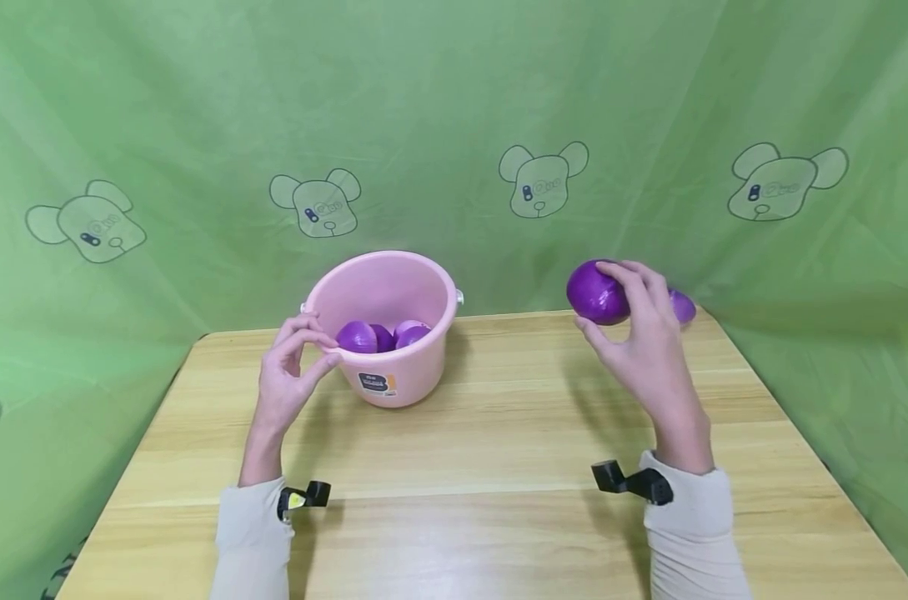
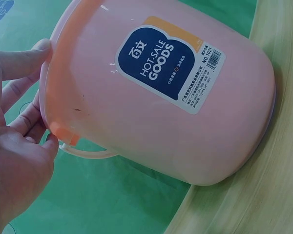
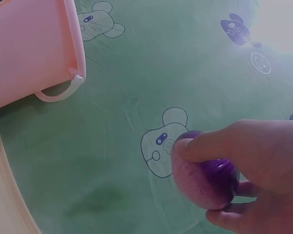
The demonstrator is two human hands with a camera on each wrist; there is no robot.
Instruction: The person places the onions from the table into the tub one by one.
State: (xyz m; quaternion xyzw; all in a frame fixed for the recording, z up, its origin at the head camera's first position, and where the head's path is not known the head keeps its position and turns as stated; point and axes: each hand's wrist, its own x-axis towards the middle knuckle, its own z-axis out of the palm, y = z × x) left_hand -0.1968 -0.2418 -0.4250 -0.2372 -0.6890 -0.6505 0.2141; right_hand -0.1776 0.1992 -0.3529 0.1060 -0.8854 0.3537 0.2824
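Observation:
A pink bucket (image 1: 418, 373) stands upright on the wooden table, left of centre. My left hand (image 1: 287, 385) pinches its rim on the near left side, thumb on the outer wall and fingers over the edge. Several red onions (image 1: 357, 337) lie inside, partly hidden by the front wall. To the right, my right hand (image 1: 649, 354) holds a glossy red onion (image 1: 594, 292) above the table, gripped between thumb and fingers. Behind that hand another red onion (image 1: 682, 307) shows near the back right corner. The right wrist view shows the held onion (image 3: 198, 183) with a paler pinkish side.
A green curtain (image 1: 438, 108) with mouse-head drawings hangs close behind the table (image 1: 484, 450) and along its sides. The bucket's white handle (image 2: 95, 154) hangs down on its outside. A label (image 2: 168, 66) is stuck to the bucket's front. Each sleeve carries a black camera mount.

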